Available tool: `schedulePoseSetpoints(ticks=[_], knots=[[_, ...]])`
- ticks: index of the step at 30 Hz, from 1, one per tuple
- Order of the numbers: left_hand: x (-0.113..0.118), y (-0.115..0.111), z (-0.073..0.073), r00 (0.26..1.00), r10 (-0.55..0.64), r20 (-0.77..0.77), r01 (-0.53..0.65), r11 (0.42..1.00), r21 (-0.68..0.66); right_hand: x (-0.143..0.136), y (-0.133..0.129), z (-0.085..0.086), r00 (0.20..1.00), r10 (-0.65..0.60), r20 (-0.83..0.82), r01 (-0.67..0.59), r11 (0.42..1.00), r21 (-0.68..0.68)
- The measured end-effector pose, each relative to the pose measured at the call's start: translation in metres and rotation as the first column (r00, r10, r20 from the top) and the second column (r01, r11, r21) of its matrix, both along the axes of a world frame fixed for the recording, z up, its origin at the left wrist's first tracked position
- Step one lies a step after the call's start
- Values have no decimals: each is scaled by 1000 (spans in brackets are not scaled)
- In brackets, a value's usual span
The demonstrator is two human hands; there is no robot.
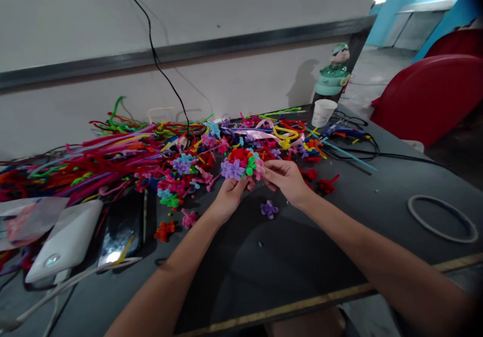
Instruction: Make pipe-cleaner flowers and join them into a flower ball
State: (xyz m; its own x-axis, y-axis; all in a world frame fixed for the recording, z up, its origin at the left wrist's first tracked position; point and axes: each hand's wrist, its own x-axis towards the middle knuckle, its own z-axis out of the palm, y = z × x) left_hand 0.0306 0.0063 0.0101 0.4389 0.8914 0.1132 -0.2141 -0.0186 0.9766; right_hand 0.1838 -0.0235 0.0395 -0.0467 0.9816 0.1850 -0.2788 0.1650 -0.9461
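Left hand (pixel 229 192): I see it pinching the flower cluster (pixel 241 163) from below, steadying it.
Right hand (pixel 285 176): closed on the cluster's side, perhaps adjusting.

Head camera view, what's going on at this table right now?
A person holds a bunch of pipe-cleaner flowers in both hands, the left hand beneath it and the right hand at its side. A loose purple flower lies on the dark table just below. A heap of coloured pipe cleaners spreads to the left, and a paper cup stands behind.
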Motion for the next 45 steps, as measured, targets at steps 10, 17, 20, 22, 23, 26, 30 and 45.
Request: schedulePoseSetpoints(ticks=[10,17,20,22,23,26,30,45], knots=[[-2,0,3,999,-41,12,41,999,-27,-1,0,1,999,22,25,-22,1000,17],[-5,1,4,997,-46,-68,48,998,27,0,1,0,998,10,56,-9,1000,-20],[-7,2,2,991,-106,-77,111,992,57,0,1,-1,999,-8,40,10,999,-41],[-6,2,2,987,-144,-66,148,988,53,0,2,-1,999,-4,33,5,999,-44],[-5,1,3,987,-151,-56,153,987,41,0,2,-2,1000,-1,31,2,999,-41],[-1,-4,6,995,-101,-2,101,995,-29,2,2,-5,1000,2,5,-1,1000,-19],[5,-5,5,996,54,74,-45,992,-117,1,3,-16,991,130,14,-130,991,23],[-3,4,-18,920,377,-110,-319,881,351,-27,-1,-25,960,-178,-214,140,973,-181]])
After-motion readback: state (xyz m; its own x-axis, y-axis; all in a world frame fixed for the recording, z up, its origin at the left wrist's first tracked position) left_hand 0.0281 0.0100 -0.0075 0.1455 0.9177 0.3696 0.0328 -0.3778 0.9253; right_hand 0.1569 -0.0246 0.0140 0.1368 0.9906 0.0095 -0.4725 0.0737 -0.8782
